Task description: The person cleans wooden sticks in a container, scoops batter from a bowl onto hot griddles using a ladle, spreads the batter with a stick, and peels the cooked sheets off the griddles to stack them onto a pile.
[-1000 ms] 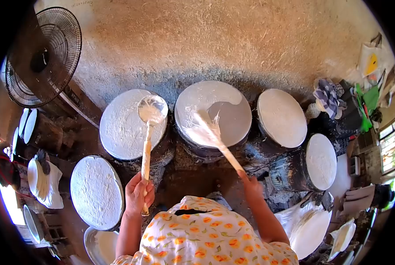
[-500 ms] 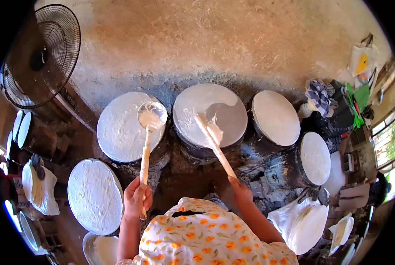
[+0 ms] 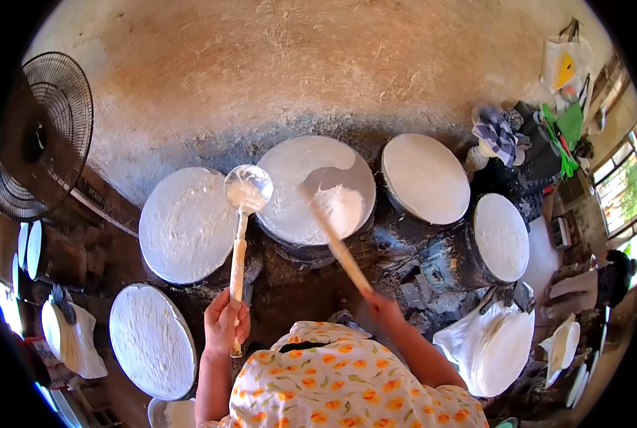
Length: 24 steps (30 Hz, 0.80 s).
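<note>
My left hand [image 3: 225,322] is closed around the wooden handle of a metal ladle [image 3: 240,246]. White batter coats the ladle's round bowl, held between the left and middle round griddles. In my right hand [image 3: 384,312] is a wooden stick [image 3: 341,248], angled up and left over the middle griddle [image 3: 323,177]. Motion blurs the stick's tip. A thick white patch of batter [image 3: 343,205] lies on that griddle, right of the stick. Thinner white film covers the griddle's left and upper part, and a grey strip shows between.
White-coated round tops stand on the left griddle [image 3: 186,225], right griddle [image 3: 427,178], far-right drum [image 3: 501,237] and lower-left drum [image 3: 152,341]. A stack of white sheets [image 3: 500,349] sits at lower right. A fan [image 3: 40,135] stands at left, before a stained wall [image 3: 297,64].
The view has turned right. Batter that hung beside the stick now lies as a wider patch on the middle griddle. The stick's tip has moved slightly. Both hands keep their holds.
</note>
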{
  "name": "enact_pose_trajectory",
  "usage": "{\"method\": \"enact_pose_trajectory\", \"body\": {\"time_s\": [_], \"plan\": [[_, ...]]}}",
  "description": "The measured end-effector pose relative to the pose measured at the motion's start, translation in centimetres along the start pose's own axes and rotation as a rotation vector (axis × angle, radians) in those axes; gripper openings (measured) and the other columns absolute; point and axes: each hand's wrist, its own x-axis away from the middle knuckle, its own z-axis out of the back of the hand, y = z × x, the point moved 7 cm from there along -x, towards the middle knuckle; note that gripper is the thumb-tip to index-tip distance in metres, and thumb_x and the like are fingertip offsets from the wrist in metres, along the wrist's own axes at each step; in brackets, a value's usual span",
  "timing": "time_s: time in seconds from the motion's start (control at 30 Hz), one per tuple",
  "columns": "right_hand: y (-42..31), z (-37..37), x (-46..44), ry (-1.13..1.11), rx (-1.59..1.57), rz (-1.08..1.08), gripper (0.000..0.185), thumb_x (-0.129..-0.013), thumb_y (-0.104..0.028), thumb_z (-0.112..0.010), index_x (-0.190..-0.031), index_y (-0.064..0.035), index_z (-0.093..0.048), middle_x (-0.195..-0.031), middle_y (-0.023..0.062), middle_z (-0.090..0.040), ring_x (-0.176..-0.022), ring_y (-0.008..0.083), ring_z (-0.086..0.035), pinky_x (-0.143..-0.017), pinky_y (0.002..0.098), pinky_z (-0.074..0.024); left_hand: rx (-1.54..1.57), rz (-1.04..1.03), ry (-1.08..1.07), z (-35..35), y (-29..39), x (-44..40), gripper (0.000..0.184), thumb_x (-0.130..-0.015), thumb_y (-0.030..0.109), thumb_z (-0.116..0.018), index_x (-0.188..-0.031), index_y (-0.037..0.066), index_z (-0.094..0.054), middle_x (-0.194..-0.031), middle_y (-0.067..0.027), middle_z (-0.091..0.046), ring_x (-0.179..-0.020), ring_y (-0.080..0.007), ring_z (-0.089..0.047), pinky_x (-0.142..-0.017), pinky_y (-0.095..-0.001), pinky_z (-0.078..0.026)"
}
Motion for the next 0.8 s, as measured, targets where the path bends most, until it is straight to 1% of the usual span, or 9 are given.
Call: {"method": "enact_pose_trajectory", "body": {"time_s": [0.1, 0.17, 0.23, 0.3, 0.4, 0.5, 0.6, 0.7, 0.8], "plan": [[6.4, -0.4, 1.8, -0.073, 0.203, -0.231, 0.035, -0.087, -0.021, -0.054, -0.121, -0.0263, -0.057, -0.091, 0.0187, -0.064, -0.073, 0.0377, -0.063, -0.062, 0.0434, -0.0493, 0.021, -0.005, -0.002, -0.5, -0.3, -0.6, 0.01, -0.094, 0.01, -0.044, -0.088, 0.003, -0.046, -0.064, -0.0033, -0.045, -0.037, -0.0078, -0.039, -0.031, -0.0221, -0.034], [6.3, 1.7, 0.9, -0.091, 0.358, -0.338, 0.036, -0.089, -0.025, -0.052, -0.125, -0.0281, -0.053, -0.088, 0.0187, -0.063, -0.074, 0.0378, -0.063, -0.064, 0.0448, -0.0493, 0.0, -0.038, -0.014, -0.6, -0.8, -1.2, 0.023, -0.094, 0.014, -0.045, -0.113, 0.002, -0.051, -0.065, -0.0023, -0.045, -0.036, -0.0072, -0.037, -0.031, -0.0217, -0.033], [7.1, 2.5, -1.9, 0.096, 0.309, -0.028, 0.038, -0.087, -0.02, -0.055, -0.124, -0.0248, -0.054, -0.081, 0.0191, -0.061, -0.073, 0.0375, -0.063, -0.063, 0.0433, -0.0489, -0.003, -0.019, -0.007, -1.3, -1.0, -1.8, 0.024, -0.094, 0.013, -0.046, -0.114, 0.002, -0.051, -0.065, -0.0024, -0.045, -0.036, -0.0072, -0.037, -0.031, -0.0217, -0.033], [5.2, 4.1, -6.4, 0.121, 0.344, -0.125, 0.039, -0.084, -0.013, -0.057, -0.122, -0.0227, -0.058, -0.076, 0.0186, -0.06, -0.068, 0.0371, -0.061, -0.061, 0.0424, -0.0482, -0.005, -0.012, 0.003, -2.3, -0.9, -2.5, 0.025, -0.094, 0.013, -0.046, -0.115, 0.002, -0.051, -0.065, -0.0024, -0.045, -0.036, -0.0071, -0.037, -0.031, -0.0217, -0.032], [4.0, 4.5, -9.3, 0.279, -0.01, 0.097, 0.044, -0.082, -0.007, -0.056, -0.122, -0.0243, -0.058, -0.072, 0.0166, -0.059, -0.064, 0.0358, -0.059, -0.058, 0.043, -0.0475, -0.007, 0.004, 0.026, -3.8, -0.5, -3.2, 0.009, -0.093, 0.009, -0.043, -0.088, 0.002, -0.046, -0.064, -0.0034, -0.045, -0.037, -0.0079, -0.037, -0.031, -0.0218, -0.032], [5.9, 2.8, -6.0, -0.015, -0.054, 0.131, 0.05, -0.081, -0.004, -0.054, -0.126, -0.0268, -0.056, -0.073, 0.0161, -0.059, -0.064, 0.0353, -0.059, -0.058, 0.0437, -0.0478, -0.006, 0.025, -0.002, -4.3, 0.3, -3.5, 0.016, -0.093, 0.01, -0.043, -0.103, -0.002, -0.049, -0.064, -0.0031, -0.043, -0.037, -0.0071, -0.037, -0.031, -0.0216, -0.032], [8.7, 5.0, -3.1, 0.018, 0.211, 0.137, 0.05, -0.081, -0.004, -0.053, -0.124, -0.0267, -0.057, -0.071, 0.0174, -0.058, -0.064, 0.0353, -0.059, -0.059, 0.044, -0.0481, 0.835, 0.085, -0.284, -4.5, 0.6, -2.6, 0.042, -0.093, 0.013, -0.044, -0.132, -0.004, -0.039, -0.062, -0.0027, -0.041, -0.035, -0.0055, -0.033, -0.028, -0.0215, -0.028], [9.7, 6.7, -8.4, 0.045, 0.302, 0.053, 0.049, -0.08, -0.004, -0.053, -0.124, -0.0267, -0.057, -0.071, 0.0181, -0.059, -0.067, 0.0365, -0.06, -0.061, 0.0451, -0.0485, 0.593, -0.109, -0.084, -3.5, 1.0, -2.8, 0.038, -0.093, 0.014, -0.046, -0.127, -0.003, -0.045, -0.063, -0.0014, -0.041, -0.034, -0.0057, -0.032, -0.027, -0.0212, -0.029], [6.9, 7.9, -17.2, 0.132, 0.207, 0.101, 0.046, -0.082, -0.006, -0.053, -0.124, -0.0235, -0.056, -0.078, 0.0198, -0.062, -0.072, 0.0391, -0.06, -0.064, 0.0481, -0.0483, 0.313, -0.057, 0.077, -4.0, 1.1, -3.0, 0.037, -0.092, 0.015, -0.047, -0.125, -0.002, -0.047, -0.063, -0.0014, -0.041, -0.034, -0.0058, -0.031, -0.028, -0.0213, -0.03]]}}
